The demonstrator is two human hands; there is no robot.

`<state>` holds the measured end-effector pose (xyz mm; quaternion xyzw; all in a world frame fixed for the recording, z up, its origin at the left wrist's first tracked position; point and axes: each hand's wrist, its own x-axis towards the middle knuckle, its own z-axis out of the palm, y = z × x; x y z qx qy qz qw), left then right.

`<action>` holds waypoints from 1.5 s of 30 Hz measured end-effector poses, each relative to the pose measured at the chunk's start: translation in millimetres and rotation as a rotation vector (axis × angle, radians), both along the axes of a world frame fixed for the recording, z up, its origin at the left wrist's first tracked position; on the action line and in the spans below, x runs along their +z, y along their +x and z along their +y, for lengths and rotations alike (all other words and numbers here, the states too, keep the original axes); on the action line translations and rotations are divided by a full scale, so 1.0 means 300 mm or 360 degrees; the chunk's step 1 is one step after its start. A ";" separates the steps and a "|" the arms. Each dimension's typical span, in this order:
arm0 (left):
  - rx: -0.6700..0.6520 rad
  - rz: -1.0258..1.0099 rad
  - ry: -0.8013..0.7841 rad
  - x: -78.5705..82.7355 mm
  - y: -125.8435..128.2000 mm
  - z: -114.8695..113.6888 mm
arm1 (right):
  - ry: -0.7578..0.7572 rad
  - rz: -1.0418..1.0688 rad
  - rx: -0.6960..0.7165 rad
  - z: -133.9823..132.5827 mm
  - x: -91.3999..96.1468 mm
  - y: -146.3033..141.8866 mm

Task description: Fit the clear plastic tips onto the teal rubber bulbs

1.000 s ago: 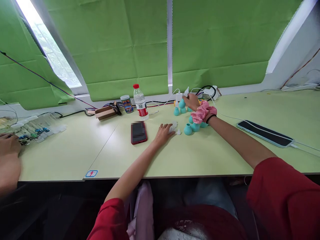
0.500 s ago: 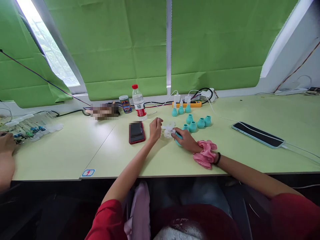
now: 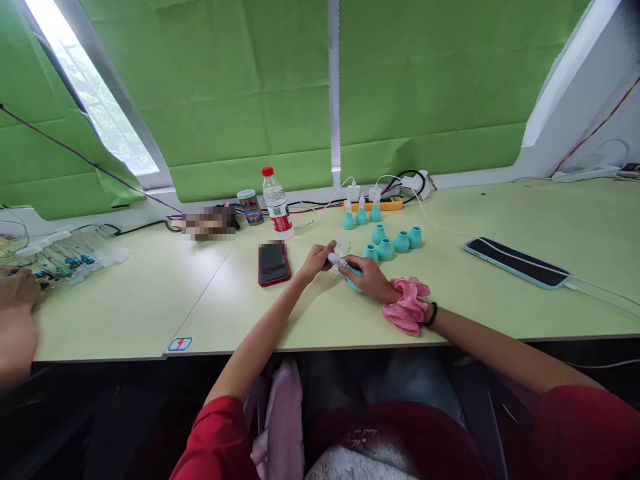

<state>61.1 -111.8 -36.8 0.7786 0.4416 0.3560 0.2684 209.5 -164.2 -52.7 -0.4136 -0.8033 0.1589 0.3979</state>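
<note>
My right hand (image 3: 369,275) is wrapped round a teal rubber bulb (image 3: 354,280) on the pale green table (image 3: 150,307). A pink scrunchie (image 3: 406,305) sits on that wrist. My left hand (image 3: 316,260) pinches a small white tip (image 3: 334,259) against the bulb's top. Just behind lie a few clear white caps (image 3: 342,245). Further back stand several teal bulbs (image 3: 393,243), and three more with white tips (image 3: 361,215) near the power strip.
A red phone (image 3: 273,263) lies left of my hands. A water bottle (image 3: 275,204) and a small can (image 3: 248,207) stand behind it. A long phone on a cable (image 3: 517,263) lies at the right. Another person's hand (image 3: 17,293) rests by clear parts at the far left.
My right hand came back from the far bulbs with one teal bulb to the near middle. My left hand lifted a white tip from the table and brought it to the bulb.
</note>
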 end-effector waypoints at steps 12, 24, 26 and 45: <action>0.0330 0.0515 0.0437 -0.045 -0.027 0.021 | -0.0071 0.0005 -0.0060 0.035 -0.005 0.020; -0.0137 0.0745 0.0907 0.021 -0.001 -0.061 | -0.0199 -0.0014 -0.0315 0.066 -0.010 0.031; -0.0152 0.0782 0.0958 0.021 -0.004 -0.061 | -0.0200 -0.0009 -0.0343 0.067 -0.009 0.033; -0.0195 0.1010 0.1169 -0.004 0.039 -0.051 | -0.0183 -0.0293 -0.0561 0.066 -0.016 0.033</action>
